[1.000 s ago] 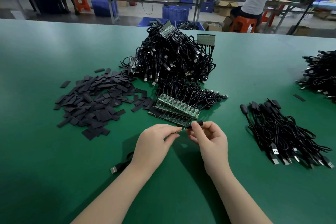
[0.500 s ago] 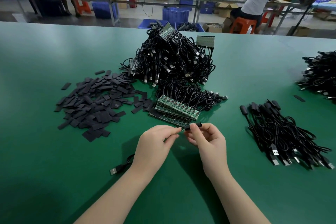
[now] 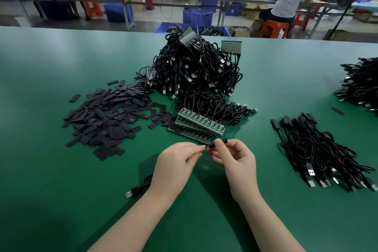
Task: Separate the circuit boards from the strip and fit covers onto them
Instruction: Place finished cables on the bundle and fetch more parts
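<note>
Head view: a black cover (image 3: 217, 142) sits pinched in my right hand (image 3: 237, 161), just above the green table (image 3: 51, 190). My left hand (image 3: 176, 161) pinches something tiny at its 9 o'clock end. Board strips (image 3: 199, 126) lie at 12, loose covers (image 3: 106, 118) at 10, finished cables (image 3: 321, 153) at 3.

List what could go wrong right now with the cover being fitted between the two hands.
1. The black cover is pinched only at the fingertips of the right hand; a slack grip could drop it.
2. The left hand hides the board, so misalignment may go unnoticed.
3. The cable's USB plug trails beside the left wrist and could snag.
4. The board strips lie just beyond the hands and could be knocked.
</note>
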